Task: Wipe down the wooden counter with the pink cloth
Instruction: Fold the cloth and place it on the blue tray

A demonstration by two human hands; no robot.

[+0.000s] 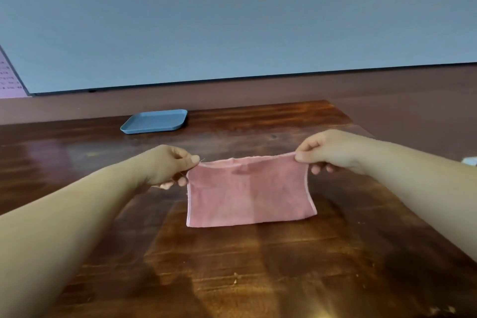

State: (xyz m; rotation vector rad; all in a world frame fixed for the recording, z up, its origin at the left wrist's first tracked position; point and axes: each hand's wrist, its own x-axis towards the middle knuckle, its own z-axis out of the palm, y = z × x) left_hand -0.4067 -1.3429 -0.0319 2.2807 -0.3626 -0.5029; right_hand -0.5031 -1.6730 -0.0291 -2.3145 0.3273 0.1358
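A pink cloth (pixel 247 193) hangs stretched between my two hands over the middle of the dark wooden counter (pixel 232 266). My left hand (pixel 170 165) pinches its upper left corner between thumb and fingers. My right hand (pixel 327 152) pinches its upper right corner the same way. The cloth's lower edge reaches down to about the counter surface; whether it touches is unclear. Small crumbs lie on the wood near the front.
A flat blue tray (pixel 154 121) lies at the back of the counter, left of centre. A pale wall rises behind it. A small light object (pixel 469 161) peeks in at the right edge, behind my right forearm.
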